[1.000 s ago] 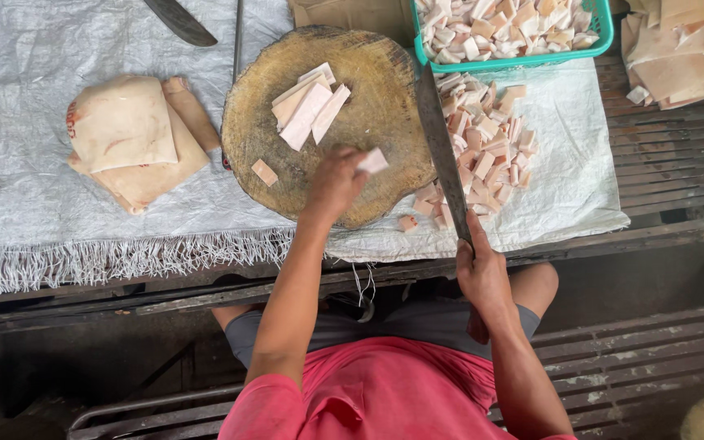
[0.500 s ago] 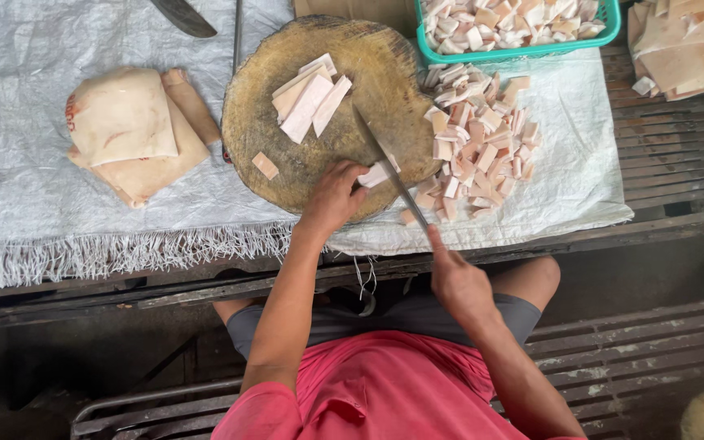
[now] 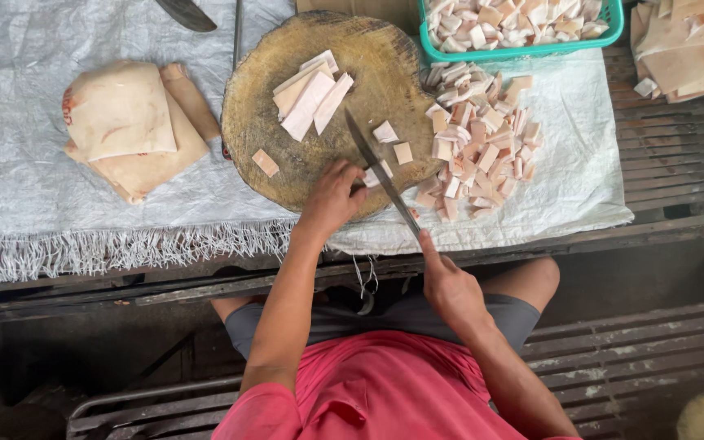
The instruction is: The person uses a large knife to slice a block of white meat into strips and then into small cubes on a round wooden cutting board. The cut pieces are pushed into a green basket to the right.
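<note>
Right hand (image 3: pixel 450 285) closed around handle of long knife (image 3: pixel 380 171); blade angled across round wooden board (image 3: pixel 279 155). Left hand (image 3: pixel 332 200) fingers curled, pressing a pale strip (image 3: pixel 375 173) at board's near edge, just beside blade. 2 cut pieces (image 3: pixel 393 143) right of blade. Heap of pieces (image 3: pixel 482 138) on white sheet (image 3: pixel 580 163).

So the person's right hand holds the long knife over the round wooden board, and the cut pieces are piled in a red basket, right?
Not quite: the head view shows the basket is green, not red. The rest holds: the right hand holds the long knife over the round wooden board, with cut pieces piled in the basket.
</note>
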